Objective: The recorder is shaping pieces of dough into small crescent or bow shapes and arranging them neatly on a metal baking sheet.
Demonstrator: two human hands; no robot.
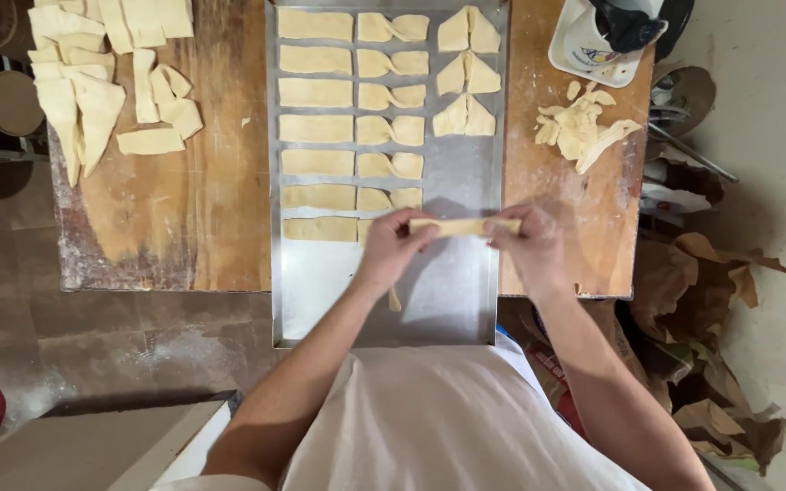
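Both hands pinch one pale rectangular strip of dough (464,226) over the long metal baking tray (448,309); the left hand (391,250) grasps its nine o'clock end, the right hand (528,247) its three o'clock end; rows of shaped dough pieces (391,95) lie toward twelve o'clock; the tray rests on a floured wooden board (193,218).

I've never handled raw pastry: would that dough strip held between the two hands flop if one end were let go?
Probably: the dough strip looks thin and soft, held at both ends by the left hand and right hand. Twisted pieces on the tray suggest it bends easily and tears if pulled.
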